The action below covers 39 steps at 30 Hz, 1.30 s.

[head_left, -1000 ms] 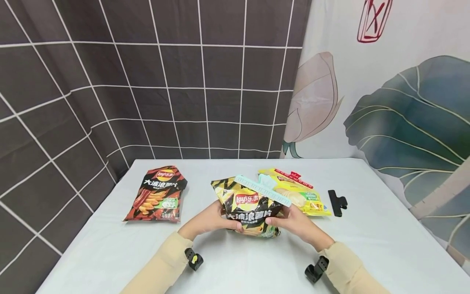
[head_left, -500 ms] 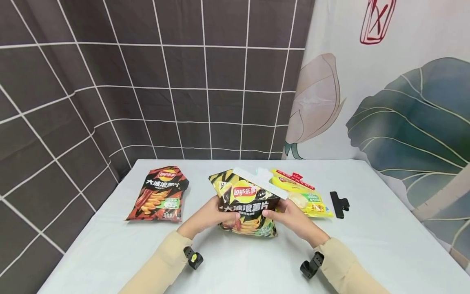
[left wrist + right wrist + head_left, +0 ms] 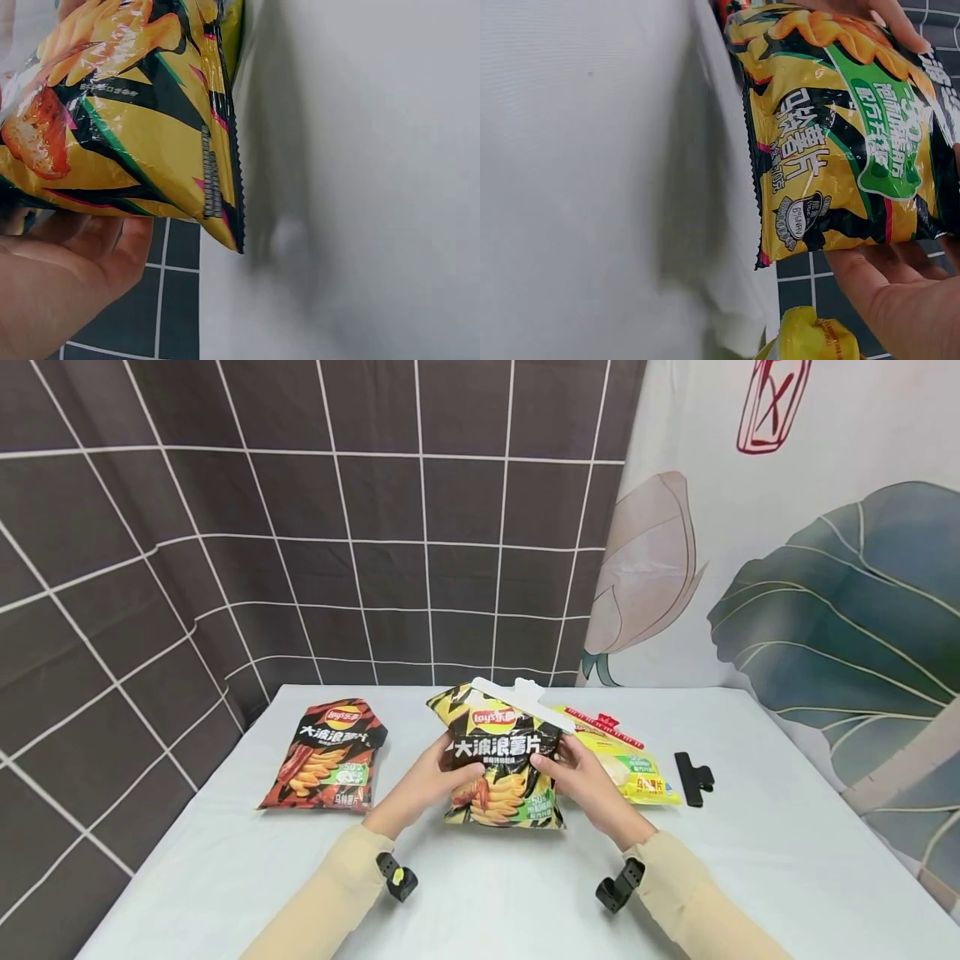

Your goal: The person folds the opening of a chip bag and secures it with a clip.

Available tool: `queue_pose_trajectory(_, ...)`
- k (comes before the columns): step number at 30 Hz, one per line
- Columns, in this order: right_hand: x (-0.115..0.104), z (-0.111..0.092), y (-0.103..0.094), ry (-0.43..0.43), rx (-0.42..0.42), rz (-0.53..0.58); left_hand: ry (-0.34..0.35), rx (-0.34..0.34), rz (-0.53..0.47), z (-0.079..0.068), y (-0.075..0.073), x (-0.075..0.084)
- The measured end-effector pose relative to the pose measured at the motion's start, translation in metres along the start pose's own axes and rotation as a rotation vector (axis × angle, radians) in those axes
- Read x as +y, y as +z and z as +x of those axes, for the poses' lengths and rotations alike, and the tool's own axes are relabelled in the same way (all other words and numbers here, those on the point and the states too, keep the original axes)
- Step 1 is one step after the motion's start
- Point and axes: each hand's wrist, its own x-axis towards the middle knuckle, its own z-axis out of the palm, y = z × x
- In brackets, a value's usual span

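Both hands hold a yellow-and-black bag of chips (image 3: 498, 785) upright in the middle of the head view. My left hand (image 3: 427, 781) grips its left side, thumb across the front and fingers behind. On the opposite side my right hand (image 3: 588, 781) grips it the same way. A white bag clip (image 3: 521, 703) lies slantwise along the bag's top edge. In the left wrist view the chip bag (image 3: 112, 127) shows its bottom seam, with a shadow on the white surface beside it. The right wrist view shows the bag's front (image 3: 840, 142) and the right hand's fingers (image 3: 870, 281) under its side.
A red-and-black chip bag (image 3: 326, 756) lies at the left of the white table (image 3: 487, 902). Behind the right hand lies a yellow chip bag (image 3: 637, 768) with a red clip (image 3: 603, 727) across its top. A black clip (image 3: 692, 779) lies further right.
Both hands have raised and tipped the yellow-and-black bag so that more of its front shows. The white clip has moved up with it and a little left.
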Motion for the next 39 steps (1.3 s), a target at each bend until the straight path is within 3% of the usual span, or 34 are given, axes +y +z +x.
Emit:
queue_pose_trajectory(5,-0.006,0.008,0.003,0.051,0.031,0.03,-0.005,-0.006,-0.079,0.004,-0.003,0.003)
queue_pose_trajectory(11,-0.009,0.021,0.004,0.087,0.062,0.098,-0.018,0.016,-0.097,0.012,-0.004,0.002)
queue_pose_trajectory(16,-0.009,0.027,0.005,0.094,0.101,0.091,-0.014,0.054,-0.13,0.02,-0.004,0.001)
queue_pose_trajectory(22,-0.01,0.033,0.006,0.093,0.144,0.048,-0.03,0.087,-0.087,0.027,-0.002,0.003)
queue_pose_trajectory(39,-0.006,0.05,0.02,0.089,0.139,-0.011,-0.107,0.156,-0.021,0.047,0.002,-0.007)
